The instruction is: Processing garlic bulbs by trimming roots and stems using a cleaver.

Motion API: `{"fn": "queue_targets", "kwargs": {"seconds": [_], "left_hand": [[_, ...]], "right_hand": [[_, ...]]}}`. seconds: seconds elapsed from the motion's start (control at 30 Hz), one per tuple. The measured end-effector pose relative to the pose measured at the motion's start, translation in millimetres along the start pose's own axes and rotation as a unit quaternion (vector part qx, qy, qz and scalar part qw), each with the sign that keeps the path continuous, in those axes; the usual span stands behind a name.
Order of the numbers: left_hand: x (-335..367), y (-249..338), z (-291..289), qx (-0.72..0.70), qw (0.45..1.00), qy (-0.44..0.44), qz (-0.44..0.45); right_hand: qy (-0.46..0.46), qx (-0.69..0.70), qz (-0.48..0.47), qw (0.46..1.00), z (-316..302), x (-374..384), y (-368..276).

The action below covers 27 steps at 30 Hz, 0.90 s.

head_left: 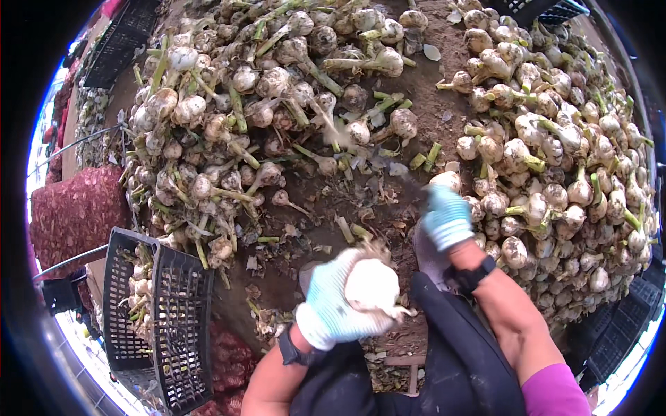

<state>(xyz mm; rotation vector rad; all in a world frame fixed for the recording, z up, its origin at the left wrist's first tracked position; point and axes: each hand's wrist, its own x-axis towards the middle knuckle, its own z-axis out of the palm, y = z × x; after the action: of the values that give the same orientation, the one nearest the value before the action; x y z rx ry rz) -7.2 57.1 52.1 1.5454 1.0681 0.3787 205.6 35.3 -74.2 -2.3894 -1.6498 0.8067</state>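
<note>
My left hand (340, 298), in a white and pale blue knitted glove, is closed around a large white garlic bulb (372, 284) above my lap. Short roots stick out at the bulb's lower right. My right hand (446, 213), in a matching glove, is closed near the right-hand heap. From it a dark, blurred blade-like tool (411, 182) points up and left; its exact kind is unclear. Just beyond the right glove sits a garlic bulb (445, 181). Over the left heap, a pale stem-like scrap (331, 128) is smeared by motion.
Garlic with stems is heaped at left (270, 83); trimmed bulbs pile up at right (548, 159). Between them, soil (305, 222) carries stem pieces and peelings. A black crate (184, 326) holding some garlic stands at lower left, near red mesh sacks (80, 211). More black crates (624, 312) flank the right.
</note>
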Motion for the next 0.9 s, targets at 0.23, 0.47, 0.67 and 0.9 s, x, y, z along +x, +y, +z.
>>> {"fn": "queue_targets", "kwargs": {"seconds": [0.23, 0.47, 0.67, 0.9], "left_hand": [[13.6, -41.3, 5.3, 0.059, 0.993, 0.091, -0.036], [2.6, -58.8, 0.1, -0.241, 0.914, 0.303, -0.124], [8.1, -45.3, -2.9, -0.407, 0.880, 0.129, -0.208], [-1.4, -56.9, -21.8, -0.142, 0.967, 0.208, -0.036]], "right_hand": [[-0.288, 0.494, 0.133, 0.809, -63.8, -24.5, -61.4], [-0.229, 0.470, 0.020, 0.852, -64.4, -31.2, -80.3], [-0.047, 0.231, -0.240, 0.942, -48.1, -31.1, -73.0], [-0.082, 0.075, -0.105, 0.988, -10.9, -7.3, -30.5]]}}
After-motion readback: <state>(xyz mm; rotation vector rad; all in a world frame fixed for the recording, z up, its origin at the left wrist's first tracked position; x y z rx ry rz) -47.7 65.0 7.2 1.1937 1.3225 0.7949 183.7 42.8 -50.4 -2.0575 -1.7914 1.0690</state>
